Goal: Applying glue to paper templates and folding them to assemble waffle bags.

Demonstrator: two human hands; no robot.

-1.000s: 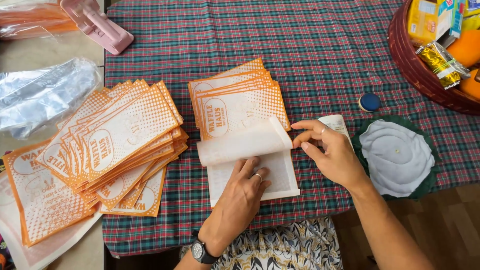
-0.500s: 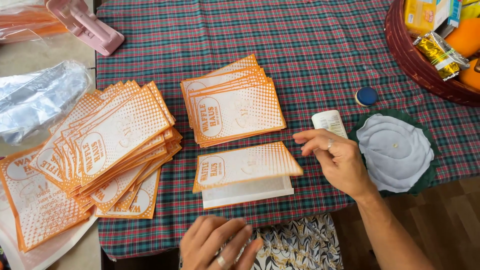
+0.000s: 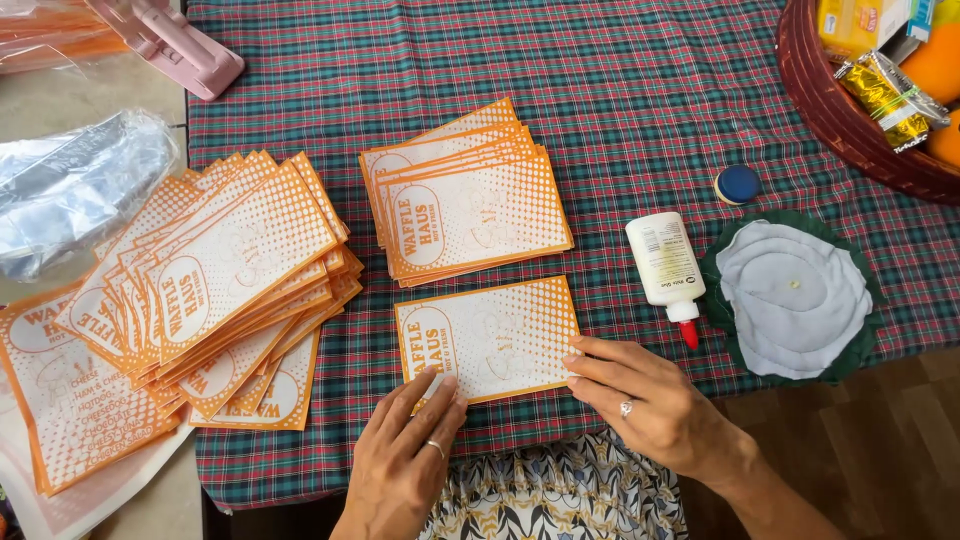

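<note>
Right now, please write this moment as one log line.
left hand: fingers on folded paper bag, lower left | right hand: fingers on its right edge | bag: flat on plaid tablecloth | glue bottle: lying right, untouched

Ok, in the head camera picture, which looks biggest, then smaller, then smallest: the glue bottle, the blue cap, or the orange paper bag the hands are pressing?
1. Orange paper bag under both hands, clearly the largest.
2. Glue bottle.
3. Blue cap, the smallest.
All three lie flat on the tablecloth, so nearness to the camera hardly changes this order.

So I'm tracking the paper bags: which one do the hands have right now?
The single orange-and-white bag lying alone nearest the table edge; left hand and right hand press its corners. The others sit in stacks.
</note>
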